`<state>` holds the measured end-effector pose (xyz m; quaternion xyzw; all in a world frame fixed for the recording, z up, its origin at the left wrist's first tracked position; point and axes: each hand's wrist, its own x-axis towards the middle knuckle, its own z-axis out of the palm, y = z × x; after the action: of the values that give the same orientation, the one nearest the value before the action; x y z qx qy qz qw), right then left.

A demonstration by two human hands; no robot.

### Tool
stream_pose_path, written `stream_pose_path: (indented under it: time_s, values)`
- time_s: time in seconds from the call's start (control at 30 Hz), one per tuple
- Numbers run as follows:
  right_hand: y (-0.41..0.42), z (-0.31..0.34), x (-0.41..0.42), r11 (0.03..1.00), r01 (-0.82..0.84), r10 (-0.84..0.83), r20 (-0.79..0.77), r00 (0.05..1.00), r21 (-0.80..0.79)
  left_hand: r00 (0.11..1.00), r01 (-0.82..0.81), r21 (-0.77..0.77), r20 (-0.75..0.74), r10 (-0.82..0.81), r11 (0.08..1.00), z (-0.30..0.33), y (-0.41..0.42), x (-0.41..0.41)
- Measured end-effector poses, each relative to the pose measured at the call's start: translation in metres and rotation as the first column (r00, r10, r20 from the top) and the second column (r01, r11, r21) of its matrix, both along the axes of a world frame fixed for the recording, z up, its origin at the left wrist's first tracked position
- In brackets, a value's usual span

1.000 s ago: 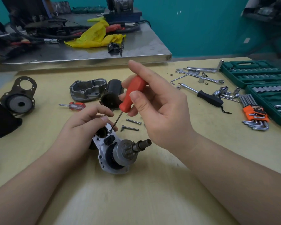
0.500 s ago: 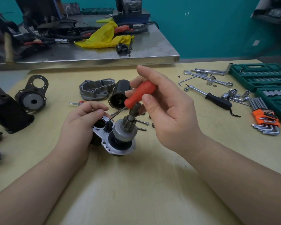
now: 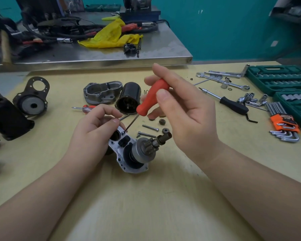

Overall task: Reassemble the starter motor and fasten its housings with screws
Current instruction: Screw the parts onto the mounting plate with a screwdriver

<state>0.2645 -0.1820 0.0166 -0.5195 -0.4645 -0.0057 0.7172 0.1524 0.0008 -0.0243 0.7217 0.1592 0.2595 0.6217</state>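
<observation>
Back on the screw
Tipped housing [image 3: 127, 153] flat again; left hand [image 3: 94, 134] gripping it; right hand [image 3: 179, 108] pinching screwdriver [image 3: 152, 98], tip reseated; fastening resumed, probably.

Matt orange plastic screwdriver handle [image 3: 152, 98]; dull cast-metal housing [image 3: 127, 153]; smooth pale wooden table [image 3: 146, 197]; shiny steel bench [image 3: 163, 49].

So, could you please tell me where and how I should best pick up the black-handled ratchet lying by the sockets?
Grip the ratchet by its thick black handle, from above. It lies flat on the table, its thin shaft points away toward the wrenches, and the handle's near side has bare table beside it.
</observation>
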Motion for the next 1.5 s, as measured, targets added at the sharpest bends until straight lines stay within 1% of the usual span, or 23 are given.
stream_pose_path:
  time_s: [0.07, 0.27, 0.4, 0.47, 0.63, 0.8, 1.03, 1.2, 1.5]
  values:
    - [-0.0013, -0.0013, -0.0010, 1.000, 0.007, -0.008, 0.009, 1.000, 0.015, 1.000, 0.002, 0.016, -0.015, -0.002, 1.000, 0.0004, 0.0010, 0.0003]
    - [0.0019, 0.0006, -0.0027, 0.992, 0.126, -0.127, 0.065, 0.990, 0.024, 0.999, 0.005, 0.044, -0.050, -0.002, 0.999, 0.0001, 0.0035, 0.0004]
    - [0.0010, -0.0030, -0.0013, 0.993, 0.113, -0.115, 0.074, 0.991, 0.034, 0.998, -0.005, 0.063, -0.060, 0.009, 0.998, 0.0005, 0.0032, -0.0005]
    - [0.0013, -0.0036, -0.0024, 0.991, 0.133, -0.135, 0.082, 0.987, 0.027, 0.998, -0.007, 0.070, -0.063, 0.011, 0.998, 0.0007, 0.0028, -0.0008]
    - [0.0033, -0.0031, -0.0036, 0.986, 0.162, -0.164, 0.046, 0.985, 0.037, 0.998, -0.022, 0.067, -0.063, 0.026, 0.998, 0.0004, 0.0016, 0.0007]
    - [0.0018, -0.0062, -0.0046, 0.992, 0.122, -0.123, 0.024, 0.992, 0.032, 0.997, -0.033, 0.069, -0.061, 0.037, 0.997, -0.0013, 0.0024, 0.0015]
    - [0.0049, -0.0048, -0.0063, 0.987, 0.153, -0.154, 0.011, 0.988, 0.047, 0.997, -0.041, 0.071, -0.055, 0.045, 0.997, 0.0003, 0.0003, 0.0018]
    - [0.0044, -0.0071, -0.0068, 0.991, 0.129, -0.128, -0.034, 0.991, 0.029, 0.997, -0.040, 0.074, -0.059, 0.044, 0.996, 0.0016, -0.0014, 0.0018]
    - [0.0045, -0.0090, -0.0086, 0.995, 0.075, -0.071, -0.059, 0.996, 0.062, 0.996, -0.039, 0.092, -0.072, 0.046, 0.995, 0.0024, -0.0016, 0.0020]
